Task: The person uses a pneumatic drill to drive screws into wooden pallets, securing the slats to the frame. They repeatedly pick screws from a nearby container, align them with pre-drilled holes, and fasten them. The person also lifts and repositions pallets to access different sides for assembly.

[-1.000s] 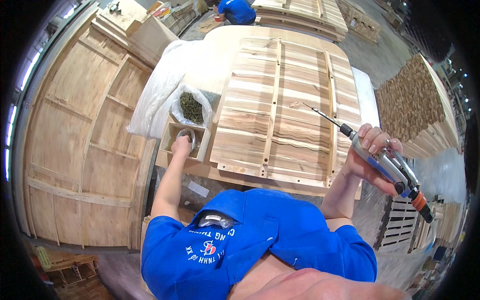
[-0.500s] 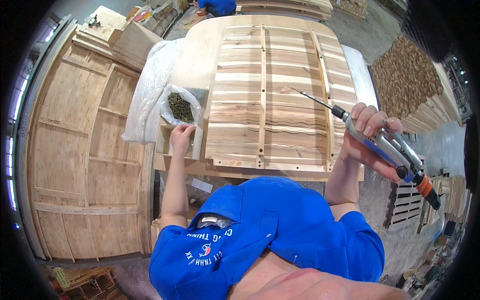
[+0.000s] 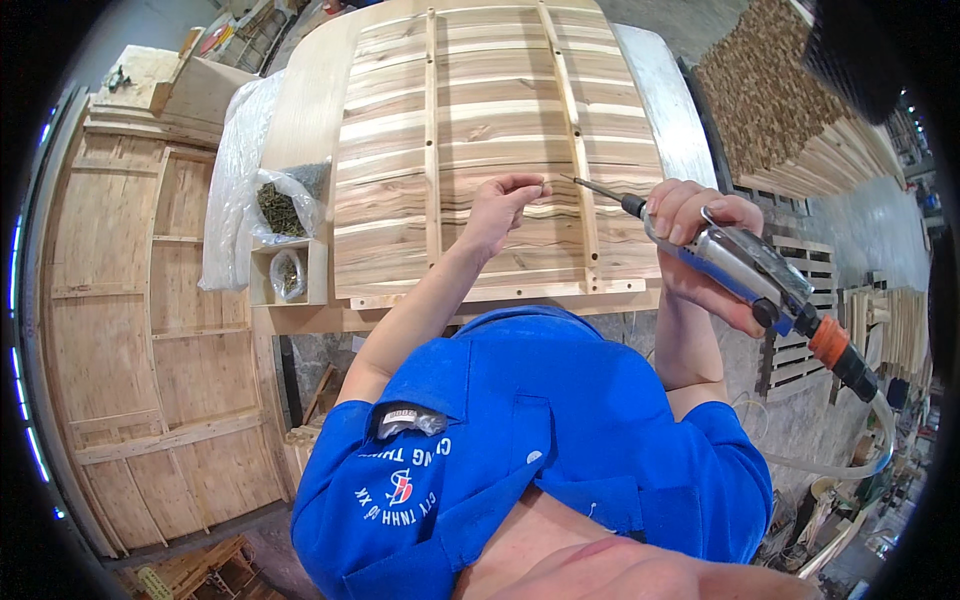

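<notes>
My right hand (image 3: 700, 240) is wrapped round an air screwdriver (image 3: 745, 262), silver and blue with an orange collar and a hose at its back end. Its long thin bit points left over the slatted wooden panel (image 3: 390, 200). Just left of the bit's tip, my left hand (image 3: 505, 205) is closed in a pinch. A tiny dark piece that looks like a screw shows at its fingertips, apart from the bit. Two wooden battens with holes run along the panel, the left batten (image 3: 432, 150) and the right batten (image 3: 577, 150).
Left of the panel stand an open wooden box (image 3: 316, 272) with a small plastic bag (image 3: 288, 274) in it and a larger bag (image 3: 283, 207) of dark fasteners. A big framed plywood panel (image 3: 110, 350) stands further left. Stacked wood strips (image 3: 760, 90) rise at the right.
My left hand has left the wooden box and come right, over the panel to the bit's tip. The screwdriver has shifted slightly left in the picture. The whole view has moved too.
</notes>
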{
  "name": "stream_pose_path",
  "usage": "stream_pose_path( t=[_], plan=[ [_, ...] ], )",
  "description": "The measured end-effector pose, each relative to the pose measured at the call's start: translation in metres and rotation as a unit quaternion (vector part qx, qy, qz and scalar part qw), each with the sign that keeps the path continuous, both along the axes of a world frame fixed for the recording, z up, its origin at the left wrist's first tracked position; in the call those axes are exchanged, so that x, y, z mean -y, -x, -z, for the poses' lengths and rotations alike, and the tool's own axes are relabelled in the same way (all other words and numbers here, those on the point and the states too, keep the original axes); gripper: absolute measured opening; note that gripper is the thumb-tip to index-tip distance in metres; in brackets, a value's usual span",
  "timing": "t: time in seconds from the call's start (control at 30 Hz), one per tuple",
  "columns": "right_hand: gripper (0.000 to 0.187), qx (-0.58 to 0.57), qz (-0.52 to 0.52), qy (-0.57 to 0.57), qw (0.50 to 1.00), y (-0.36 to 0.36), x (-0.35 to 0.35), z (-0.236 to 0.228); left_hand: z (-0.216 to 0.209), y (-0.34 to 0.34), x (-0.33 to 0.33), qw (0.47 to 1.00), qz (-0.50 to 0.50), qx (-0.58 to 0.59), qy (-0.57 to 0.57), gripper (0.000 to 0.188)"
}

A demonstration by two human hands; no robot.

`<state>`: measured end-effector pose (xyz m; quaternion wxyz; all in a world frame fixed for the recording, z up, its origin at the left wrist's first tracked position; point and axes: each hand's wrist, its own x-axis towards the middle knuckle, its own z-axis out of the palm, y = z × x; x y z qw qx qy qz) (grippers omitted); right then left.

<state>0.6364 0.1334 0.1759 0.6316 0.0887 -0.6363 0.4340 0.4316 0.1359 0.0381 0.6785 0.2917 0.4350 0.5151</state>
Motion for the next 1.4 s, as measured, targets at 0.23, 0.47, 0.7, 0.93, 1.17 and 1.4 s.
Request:
stream_pose_path(
  t=[0.23, 0.47, 0.7, 0.93, 1.17, 1.4],
  plan=[
    [0.095, 0.000, -0.006, 0.071, 0.997, -0.045, -0.017, 0.026, -0.003, -0.059, -0.019, 1.000, -0.006, -0.008, 0.011, 0.015],
    [0.098, -0.002, -0.011, 0.107, 0.994, -0.063, -0.039, 0.045, 0.006, -0.083, -0.029, 0.999, -0.007, -0.048, 0.005, 0.017],
    [0.089, 0.000, -0.026, 0.133, 0.991, -0.059, -0.083, 0.058, 0.002, -0.091, -0.060, 0.998, -0.013, -0.047, 0.030, 0.019],
    [0.096, 0.084, 0.053, 0.224, 0.970, -0.046, -0.156, 0.078, 0.011, -0.087, -0.125, 0.994, 0.075, 0.035, 0.073, 0.038],
    [0.079, 0.095, 0.081, 0.248, 0.961, -0.027, -0.257, 0.104, 0.034, -0.086, -0.206, 0.982, 0.154, 0.028, 0.101, 0.053],
    [0.069, 0.127, 0.088, 0.272, 0.950, -0.015, -0.300, 0.124, 0.060, -0.087, -0.243, 0.975, 0.173, -0.006, 0.137, 0.056]
  ],
)
